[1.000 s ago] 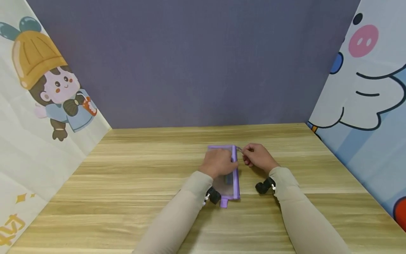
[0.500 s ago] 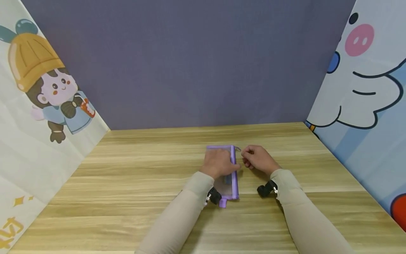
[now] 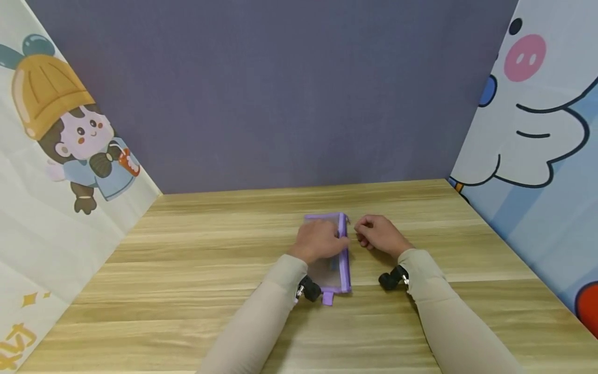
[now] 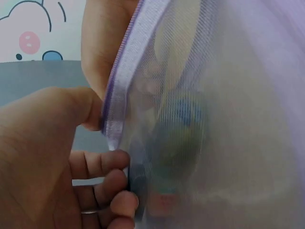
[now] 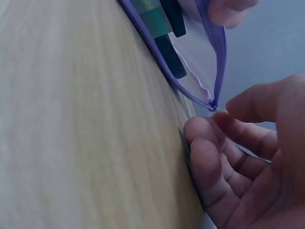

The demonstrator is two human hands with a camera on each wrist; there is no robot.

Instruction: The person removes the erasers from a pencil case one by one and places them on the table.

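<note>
Worktop (image 3: pixel 210 249): pale wood with streaky grain.
Backdrop (image 3: pixel 280 93): plain grey-violet, at 12 o'clock.
Printed sheets: yellow-hatted figure (image 3: pixel 75 119) at 10 o'clock, pink snout (image 3: pixel 525 58) at 2.
Pouch (image 3: pixel 323 278): on the worktop, 5 o'clock from the head view's centre; sheer mesh, purple trim, zip (image 3: pixel 345 272) down its 3 o'clock side, tab (image 3: pixel 327 299) at 6; mouth gaping, green and dark pieces (image 5: pixel 170 55) inside.
Left hand (image 3: pixel 318 241): thumb and curled fingers grip the zip edge.
Right hand (image 3: pixel 380 232): fingers curled beside the zip's 12 o'clock end; whether it pinches anything, cannot tell.

Wood-grain table (image 3: pixel 187 270) is stretching around the mesh pouch (image 3: pixel 327 272) | pouch is resting on it | purple tab (image 3: pixel 328 298) is sticking out from pouch's near end
</note>
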